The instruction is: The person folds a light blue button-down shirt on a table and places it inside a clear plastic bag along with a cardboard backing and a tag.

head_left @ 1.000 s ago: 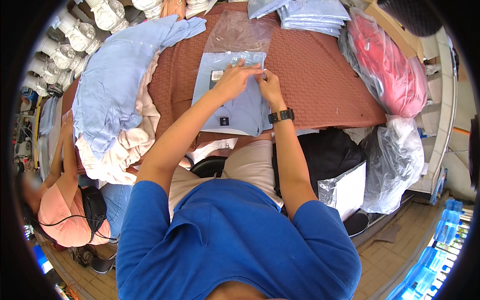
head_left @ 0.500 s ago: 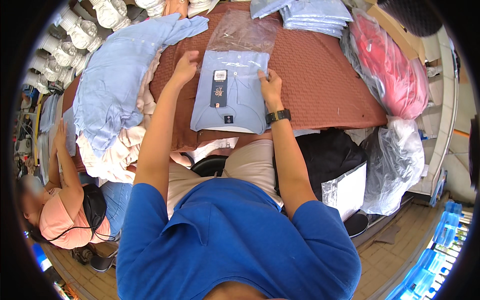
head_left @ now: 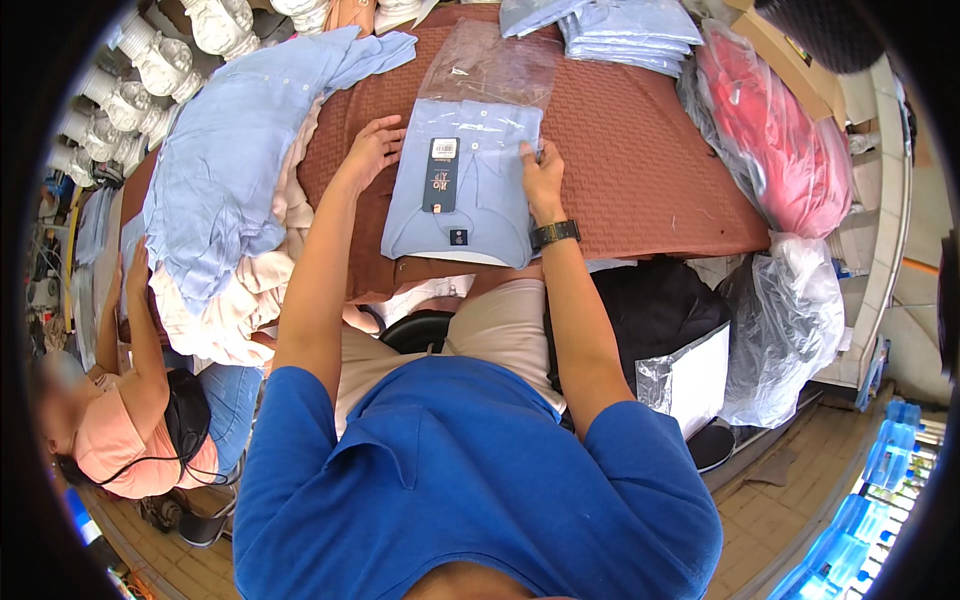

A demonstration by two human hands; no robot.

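Observation:
A folded light-blue shirt (head_left: 490, 190) lies in a clear plastic bag (head_left: 490, 60) on the brown cloth before me, its collar toward me. The bag's unfilled end stretches away past the shirt. On the shirt's front is a dark hang tag (head_left: 440, 180) with a white sticker. My left hand (head_left: 372, 155) hovers at the shirt's left edge, fingers apart and holding nothing. At the right edge, my right hand (head_left: 543, 180), with a dark watch on its wrist, grips the bagged shirt between thumb and fingers.
Loose blue shirts (head_left: 225, 160) heap over cream cloth at left. Folded blue shirts (head_left: 630, 35) are stacked at the far side. A plastic-wrapped red bundle (head_left: 775, 130) sits at right. Below the table edge are a black bag (head_left: 640, 310) and clear plastic (head_left: 785, 330). A co-worker (head_left: 150, 420) sits at left.
My left hand has turned slightly and its fingers have spread. The bagged shirt has shifted a little, tilting to the right at its far end. My right hand keeps its place.

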